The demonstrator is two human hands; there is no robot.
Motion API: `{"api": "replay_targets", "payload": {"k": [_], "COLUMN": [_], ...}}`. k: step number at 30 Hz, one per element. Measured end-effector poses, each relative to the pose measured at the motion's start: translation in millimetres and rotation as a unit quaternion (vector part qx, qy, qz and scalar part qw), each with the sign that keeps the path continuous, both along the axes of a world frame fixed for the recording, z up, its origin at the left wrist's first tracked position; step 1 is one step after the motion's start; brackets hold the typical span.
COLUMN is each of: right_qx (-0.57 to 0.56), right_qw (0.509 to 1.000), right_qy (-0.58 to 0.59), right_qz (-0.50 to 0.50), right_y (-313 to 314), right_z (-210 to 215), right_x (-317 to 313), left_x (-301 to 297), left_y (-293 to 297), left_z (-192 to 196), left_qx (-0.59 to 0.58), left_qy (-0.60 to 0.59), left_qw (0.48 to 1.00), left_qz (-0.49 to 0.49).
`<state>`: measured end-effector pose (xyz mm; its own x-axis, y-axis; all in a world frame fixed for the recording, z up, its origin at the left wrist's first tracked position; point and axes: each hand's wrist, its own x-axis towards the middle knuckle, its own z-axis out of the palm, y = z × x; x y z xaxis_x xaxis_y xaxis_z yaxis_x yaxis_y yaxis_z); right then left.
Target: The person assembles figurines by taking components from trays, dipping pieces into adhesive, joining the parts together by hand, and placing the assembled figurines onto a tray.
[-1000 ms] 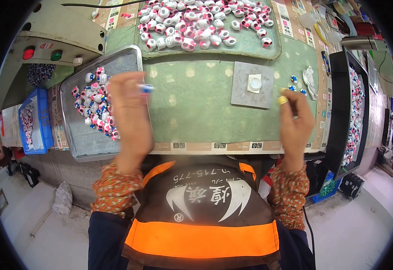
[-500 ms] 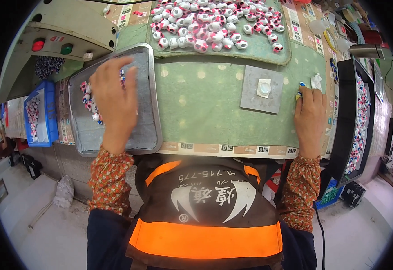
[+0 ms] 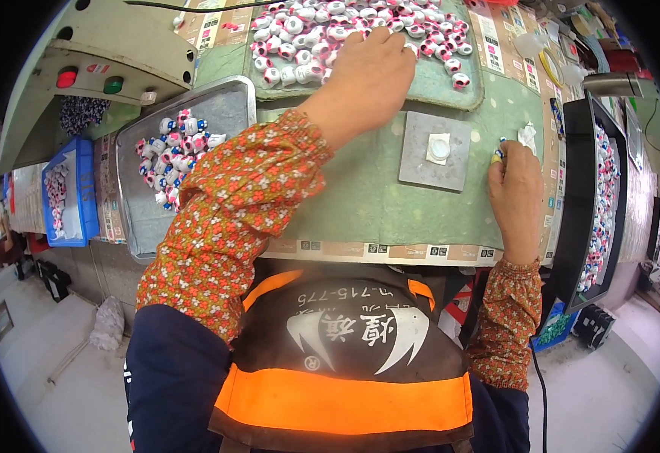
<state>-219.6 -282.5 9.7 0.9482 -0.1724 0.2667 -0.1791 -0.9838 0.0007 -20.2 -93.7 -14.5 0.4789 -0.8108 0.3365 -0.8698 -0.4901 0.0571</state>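
Beads: small, light, hard, likely to roll; heaped beyond the grey plate; pinch singly.
Left hand: spread on heap, grip hidden.
Right hand: right of plate, fingers curled; cannot tell.

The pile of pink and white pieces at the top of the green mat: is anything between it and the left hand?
Nothing visible. The left hand already lies on the pile of pink and white pieces; its fingertips are hidden among them.

The light is bright and even, with only soft shadows. The picture is sharp in the middle; straight edges bend near the dark round rim.
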Motion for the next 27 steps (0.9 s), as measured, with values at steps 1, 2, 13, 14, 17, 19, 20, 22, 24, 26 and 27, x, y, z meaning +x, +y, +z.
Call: {"api": "replay_targets", "payload": {"k": [1, 2, 13, 14, 17, 19, 20, 22, 24, 26, 27], "right_qx": [0.148, 0.292, 0.436, 0.405, 0.376, 0.348, 0.320, 0.301, 0.283, 0.290, 0.291], "right_qw": [0.988, 0.953, 0.900, 0.914, 0.926, 0.936, 0.945, 0.951, 0.956, 0.954, 0.954], "right_qy": [-0.001, -0.001, 0.021, 0.022, 0.000, 0.005, 0.006, 0.005, 0.003, -0.003, -0.003], "right_qz": [-0.044, -0.086, 0.006, 0.022, 0.040, 0.050, 0.058, 0.072, 0.083, 0.078, 0.079], "right_y": [5.9, 9.3, 40.8, 43.3, 47.5, 47.8, 47.8, 49.5, 49.6, 49.3, 51.2], "right_z": [7.3, 10.2, 5.4, 4.8, 3.8, 3.1, 2.5, 0.4, -0.5, 0.5, 3.3], "right_x": [2.8, 4.4, 17.2, 19.0, 21.4, 22.6, 23.3, 24.4, 24.8, 23.8, 23.1], "left_x": [1.1, 2.5, -36.1, -43.3, -70.1, -80.0, -85.0, -103.7, -115.7, -124.2, -126.8], "left_y": [1.9, 2.9, 36.7, 43.7, 61.5, 75.1, 80.2, 80.4, 81.9, 82.8, 83.1], "left_z": [-4.2, -7.8, 26.1, 27.9, 38.7, 36.3, 33.7, 17.9, 13.6, 9.1, 7.2], "left_qx": [-0.018, -0.015, -0.300, -0.302, -0.381, -0.363, -0.341, -0.384, -0.385, -0.394, -0.398], "left_qy": [0.010, 0.010, 0.502, 0.501, 0.712, 0.748, 0.783, 0.770, 0.740, 0.778, 0.811], "left_qw": [1.000, 1.000, 0.811, 0.811, 0.589, 0.555, 0.520, 0.509, 0.547, 0.484, 0.419], "left_qz": [0.001, 0.003, 0.007, 0.013, -0.030, -0.019, -0.010, -0.002, 0.067, 0.079, 0.088]}}
